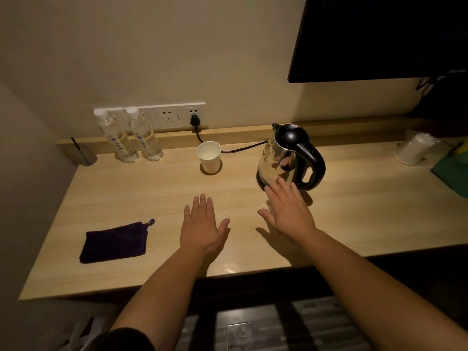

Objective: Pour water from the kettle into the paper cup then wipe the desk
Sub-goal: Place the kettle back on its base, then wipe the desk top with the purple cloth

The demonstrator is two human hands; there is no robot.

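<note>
A steel kettle with a black lid and handle stands on its base at the right of the wooden desk. A white paper cup stands upright to its left, near the back. A dark purple cloth lies flat near the front left. My left hand hovers flat over the desk's middle, fingers spread, holding nothing. My right hand is also flat and empty, its fingertips just in front of the kettle's base.
Two water bottles stand at the back left by a wall socket strip, where the kettle's cord is plugged in. A small grey holder sits far left. A wrapped white cup and a green item are at the right. A dark screen hangs above.
</note>
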